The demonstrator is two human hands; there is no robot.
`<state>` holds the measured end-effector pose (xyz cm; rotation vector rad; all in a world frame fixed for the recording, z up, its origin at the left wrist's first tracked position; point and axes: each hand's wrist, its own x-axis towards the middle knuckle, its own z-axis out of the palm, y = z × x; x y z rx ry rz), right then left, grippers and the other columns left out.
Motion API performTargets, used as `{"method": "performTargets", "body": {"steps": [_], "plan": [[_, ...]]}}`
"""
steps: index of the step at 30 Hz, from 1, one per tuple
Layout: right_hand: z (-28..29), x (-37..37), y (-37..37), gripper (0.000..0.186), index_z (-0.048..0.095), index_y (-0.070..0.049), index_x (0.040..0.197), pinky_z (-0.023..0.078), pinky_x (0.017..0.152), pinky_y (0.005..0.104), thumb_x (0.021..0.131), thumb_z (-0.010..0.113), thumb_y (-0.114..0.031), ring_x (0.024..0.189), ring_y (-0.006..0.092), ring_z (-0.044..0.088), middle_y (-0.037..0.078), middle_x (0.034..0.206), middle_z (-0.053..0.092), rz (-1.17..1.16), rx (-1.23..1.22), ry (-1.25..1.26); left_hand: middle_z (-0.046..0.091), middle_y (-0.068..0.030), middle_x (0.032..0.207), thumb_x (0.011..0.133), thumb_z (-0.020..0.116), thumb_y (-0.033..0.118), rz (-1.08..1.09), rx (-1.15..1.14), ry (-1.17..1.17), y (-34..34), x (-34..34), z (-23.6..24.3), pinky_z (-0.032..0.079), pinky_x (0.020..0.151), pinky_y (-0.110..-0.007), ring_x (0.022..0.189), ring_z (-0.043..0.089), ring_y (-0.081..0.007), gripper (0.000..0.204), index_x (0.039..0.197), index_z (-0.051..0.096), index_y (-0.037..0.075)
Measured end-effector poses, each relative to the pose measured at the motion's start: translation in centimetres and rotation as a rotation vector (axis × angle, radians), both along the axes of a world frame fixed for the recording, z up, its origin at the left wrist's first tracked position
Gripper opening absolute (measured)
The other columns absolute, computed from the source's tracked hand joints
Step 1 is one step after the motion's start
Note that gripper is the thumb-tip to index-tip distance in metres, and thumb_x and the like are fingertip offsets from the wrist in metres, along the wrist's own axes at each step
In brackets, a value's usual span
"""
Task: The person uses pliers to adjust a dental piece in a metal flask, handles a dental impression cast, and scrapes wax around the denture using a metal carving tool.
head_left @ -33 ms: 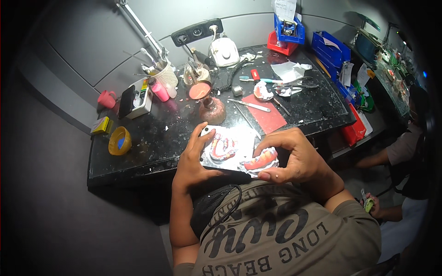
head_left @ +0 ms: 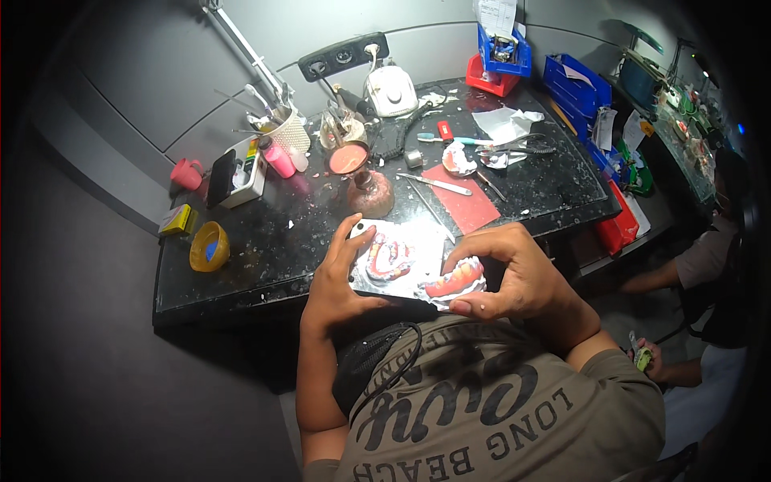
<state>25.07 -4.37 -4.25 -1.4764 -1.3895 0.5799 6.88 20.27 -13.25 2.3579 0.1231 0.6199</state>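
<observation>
My left hand grips a white flat slab by its left side, fingers at the upper corner and thumb along the lower edge. A pink and dark arch of teeth shows on the slab; whether it is a picture or a solid model, I cannot tell. My right hand holds a white plaster dental model between thumb and fingers, with pink gum material and yellowish teeth on it. The model is close against the slab's lower right corner and covers part of it.
On the black bench beyond my hands lie a pink sheet, a knife, another dental model and a burner with a pink-filled dish. A yellow bowl stands left. A co-worker's hand shows at right.
</observation>
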Motion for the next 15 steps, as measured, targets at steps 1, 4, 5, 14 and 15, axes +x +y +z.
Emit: {"method": "performTargets", "body": {"steps": [1, 4, 5, 14, 15], "plan": [[-0.1, 0.0, 0.0, 0.045, 0.073, 0.003, 0.091, 0.052, 0.075, 0.0303, 0.066, 0.087, -0.031, 0.078, 0.0223, 0.072, 0.014, 0.084, 0.073, -0.010, 0.009, -0.008, 0.041, -0.0193, 0.158, 0.050, 0.099, 0.042, -0.001, -0.014, -0.003, 0.0, 0.0, 0.0, 0.048, 0.110, -0.047, 0.140, 0.051, -0.0396, 0.106, 0.140, 0.056, 0.005], [-0.1, 0.1, 0.0, 0.043, 0.072, 0.003, 0.089, 0.052, 0.072, 0.0297, 0.067, 0.087, -0.031, 0.076, 0.0196, 0.072, 0.013, 0.081, 0.073, -0.015, -0.006, 0.009, 0.040, -0.0198, 0.158, 0.050, 0.099, 0.040, 0.000, -0.018, -0.002, -0.1, 0.0, 0.1, 0.048, 0.109, -0.047, 0.140, 0.050, -0.0397, 0.106, 0.140, 0.056, 0.005], [-0.3, 0.1, 0.0, 0.043, 0.072, 0.003, 0.089, 0.052, 0.072, 0.0297, 0.067, 0.087, -0.031, 0.076, 0.0196, 0.072, 0.013, 0.081, 0.073, -0.017, -0.002, 0.009, 0.040, -0.0201, 0.158, 0.049, 0.099, 0.039, 0.000, -0.010, 0.003, -0.1, 0.0, 0.2, 0.049, 0.109, -0.047, 0.140, 0.050, -0.0398, 0.106, 0.140, 0.056, 0.005], [-1.5, 0.9, -0.1, 0.054, 0.067, -0.001, 0.065, 0.034, 0.049, 0.0271, 0.072, 0.093, -0.047, 0.055, 0.0040, 0.045, 0.002, 0.055, 0.053, -0.131, 0.052, 0.047, 0.039, -0.0206, 0.158, 0.047, 0.100, 0.033, -0.004, -0.004, 0.004, -0.1, 0.2, 0.1, 0.049, 0.111, -0.047, 0.140, 0.050, -0.0397, 0.108, 0.142, 0.055, 0.006], [-1.5, 1.0, -0.1, 0.057, 0.062, -0.001, 0.061, 0.032, 0.048, 0.0282, 0.071, 0.093, -0.048, 0.054, 0.0043, 0.042, 0.002, 0.052, 0.049, -0.161, 0.039, 0.018, 0.039, -0.0206, 0.158, 0.047, 0.100, 0.033, -0.006, 0.001, 0.004, -0.1, 0.2, 0.1, 0.049, 0.111, -0.047, 0.140, 0.050, -0.0397, 0.108, 0.142, 0.055, 0.006]]}}
